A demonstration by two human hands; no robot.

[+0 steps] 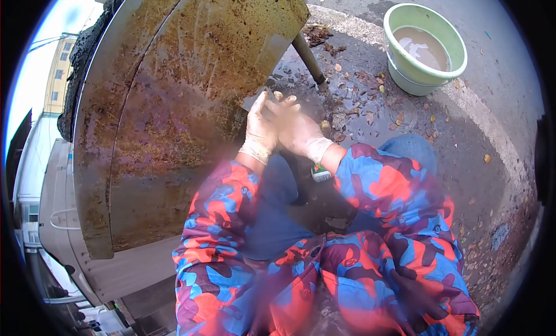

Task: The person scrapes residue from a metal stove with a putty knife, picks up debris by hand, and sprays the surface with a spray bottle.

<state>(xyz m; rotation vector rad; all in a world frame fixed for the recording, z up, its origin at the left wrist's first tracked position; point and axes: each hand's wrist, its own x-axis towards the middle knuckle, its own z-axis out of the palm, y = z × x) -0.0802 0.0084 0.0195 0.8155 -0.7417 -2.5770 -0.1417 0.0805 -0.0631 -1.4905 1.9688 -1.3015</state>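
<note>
My left hand point(260, 127), in a stained whitish glove, is raised beside the rusty metal panel point(168, 98). Its fingers are drawn together at a thin grey flat piece point(251, 100), whose shape is unclear. Against it, partly blurred, is my right hand point(298, 130) in a similar glove, with its fingers curled; what lies between the two hands is hidden. The panel is brown and yellowish with rust patches and a dark seam. A small green and white container point(320, 173) is on the ground below my right wrist.
A light green bucket point(398, 70) of murky water is at the upper right. A metal leg point(308, 58) extends from the panel's edge to wet ground with fallen leaves. My knees and camouflage sleeves fill the lower middle. Buildings appear at the far left.
</note>
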